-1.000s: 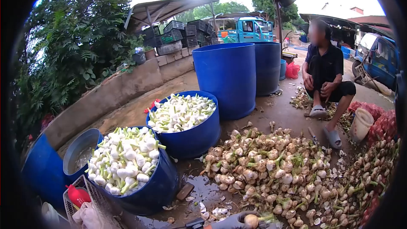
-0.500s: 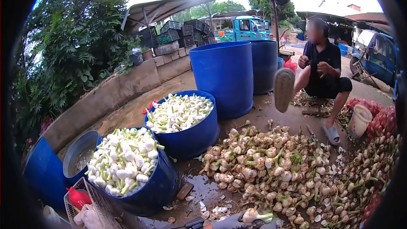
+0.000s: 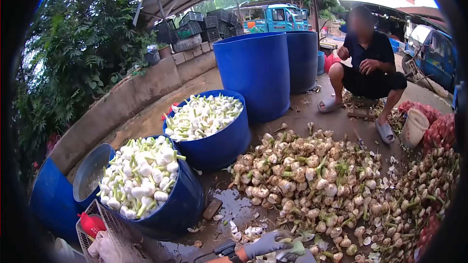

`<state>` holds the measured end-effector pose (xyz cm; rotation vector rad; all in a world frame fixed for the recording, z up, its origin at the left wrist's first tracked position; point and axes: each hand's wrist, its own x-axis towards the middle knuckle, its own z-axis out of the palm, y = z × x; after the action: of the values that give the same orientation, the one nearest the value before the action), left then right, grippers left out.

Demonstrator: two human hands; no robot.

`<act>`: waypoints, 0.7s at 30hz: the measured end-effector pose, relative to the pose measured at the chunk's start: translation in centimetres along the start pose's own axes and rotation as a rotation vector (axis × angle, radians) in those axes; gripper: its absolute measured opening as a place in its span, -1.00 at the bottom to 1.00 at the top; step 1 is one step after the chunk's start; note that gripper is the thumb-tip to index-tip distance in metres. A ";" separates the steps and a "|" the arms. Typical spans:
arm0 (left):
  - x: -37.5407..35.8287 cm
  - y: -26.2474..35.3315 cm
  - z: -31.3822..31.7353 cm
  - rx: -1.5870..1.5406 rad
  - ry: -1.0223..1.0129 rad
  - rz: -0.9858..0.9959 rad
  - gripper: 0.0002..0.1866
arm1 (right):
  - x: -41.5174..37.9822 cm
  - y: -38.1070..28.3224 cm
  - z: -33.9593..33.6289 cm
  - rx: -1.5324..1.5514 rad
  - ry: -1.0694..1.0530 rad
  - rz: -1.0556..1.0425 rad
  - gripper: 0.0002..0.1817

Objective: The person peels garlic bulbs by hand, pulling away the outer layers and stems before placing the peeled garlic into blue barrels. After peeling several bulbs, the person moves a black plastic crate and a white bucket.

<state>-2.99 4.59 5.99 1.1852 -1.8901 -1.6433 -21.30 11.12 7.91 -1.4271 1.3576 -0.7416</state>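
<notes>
My left hand (image 3: 265, 244), in a grey glove with a dark strap at the wrist, is at the bottom edge. Its fingers curl round a blurred, pale green piece of garlic (image 3: 292, 249). Just right of it, a grey gloved part of my right hand (image 3: 305, 257) shows, cut off by the frame edge; its fingers cannot be made out. Beyond both hands lies a large heap of untrimmed garlic (image 3: 312, 180). To the left, peeled white garlic with green stems (image 3: 144, 175) fills a blue tub (image 3: 183, 209), and more fills a second blue tub (image 3: 219, 146).
Across the heap sits a person (image 3: 368, 68) on a low stool, both hands raised. Tall blue barrels (image 3: 253, 78) stand behind the tubs. A plastic crate (image 3: 114, 238) is at lower left, a white bucket (image 3: 414, 126) and red net bags (image 3: 438, 136) at right. Peelings litter the wet ground.
My left hand has risen further into view, its fingers now curled. The garlic bulb seen clearly before is no longer distinct. The other person's raised foot has come down to the ground.
</notes>
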 end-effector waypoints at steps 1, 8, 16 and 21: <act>-0.6 1.3 -0.5 -0.104 0.041 -0.143 -0.40 | -0.1 1.8 -0.6 -0.153 0.069 -0.003 -0.76; -1.3 -1.2 -0.5 -0.083 0.112 0.157 -0.74 | -0.6 6.7 -3.3 -0.513 -0.104 0.251 -0.40; -1.2 -0.7 -0.3 -0.074 0.127 0.113 -0.65 | 2.3 -1.4 -1.7 -0.580 0.015 -0.321 -0.34; -2.1 -2.0 -0.4 -0.130 0.262 0.043 -0.73 | 1.9 0.2 -0.8 -0.633 -0.101 -0.166 -0.61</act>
<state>-0.82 6.06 4.68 1.2304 -1.6123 -1.4826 -21.79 9.14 7.64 -2.0605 1.4744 -0.3377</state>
